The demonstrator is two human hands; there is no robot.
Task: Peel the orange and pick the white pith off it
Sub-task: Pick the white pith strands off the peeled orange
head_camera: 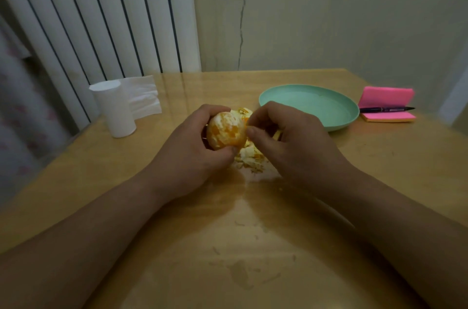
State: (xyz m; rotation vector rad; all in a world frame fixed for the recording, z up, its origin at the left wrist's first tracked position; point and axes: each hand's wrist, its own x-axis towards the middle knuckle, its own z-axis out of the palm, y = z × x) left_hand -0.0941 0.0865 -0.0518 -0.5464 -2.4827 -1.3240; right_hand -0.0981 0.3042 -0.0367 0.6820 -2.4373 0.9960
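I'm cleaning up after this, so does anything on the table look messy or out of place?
Yes: peel scraps are heaped on the bare table behind the orange, not on the empty plate beside them. Nearer the camera, shreds and a dull smear mark the table. The wall behind has a long crack.

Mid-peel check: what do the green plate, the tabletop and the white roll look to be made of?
Green plate: probably plastic or melamine, going by its matte mint surface and thin, even rim.
Table: wood-look top with a glossy finish, perhaps varnish or a clear cover, since it mirrors the wall.
White roll: soft tissue paper, matte, with a crinkled loose sheet behind it.
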